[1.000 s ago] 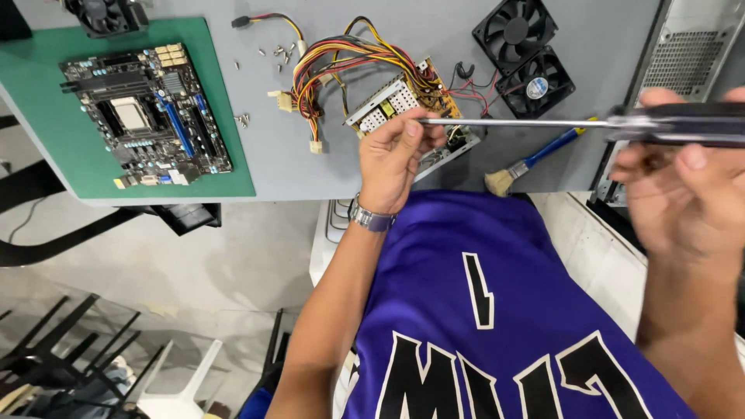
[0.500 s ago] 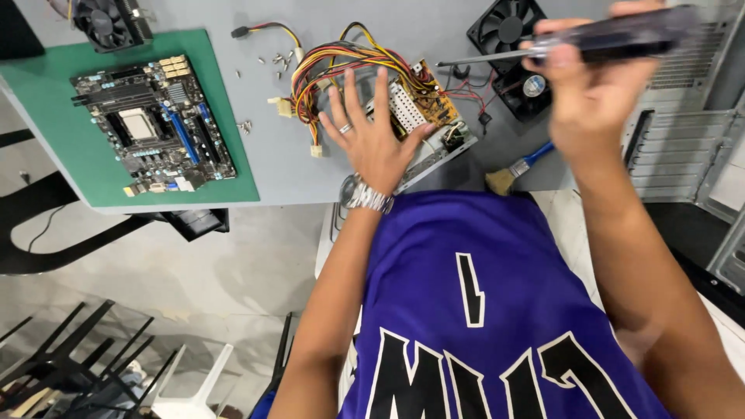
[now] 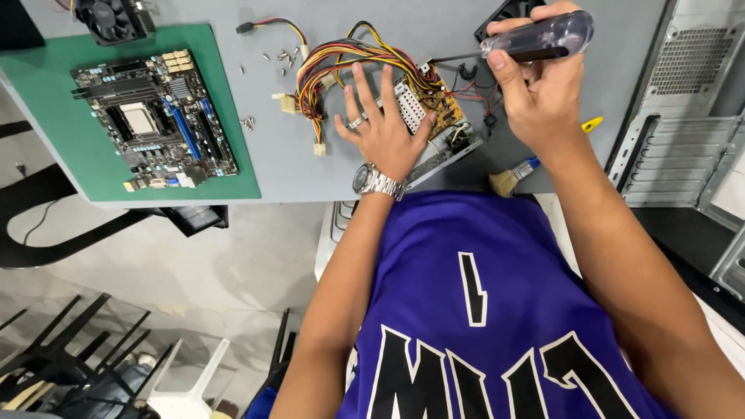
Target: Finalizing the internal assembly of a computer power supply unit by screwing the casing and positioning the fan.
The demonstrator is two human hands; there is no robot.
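Note:
My left hand lies flat, fingers spread, on an opened power supply with a brown circuit board and a bundle of yellow, red and black wires. A metal watch is on that wrist. My right hand grips a screwdriver with a clear and black handle, its shaft pointing left toward the power supply's far edge. Both sit on the grey table.
A motherboard rests on a green mat at left, a fan behind it. Loose screws lie near the wires. A brush sits at the table's front edge, an open metal computer case at right.
My left hand has gone from pinching near the screwdriver tip to lying flat on the power supply. My right hand has swung the screwdriver in from the right to above the power supply.

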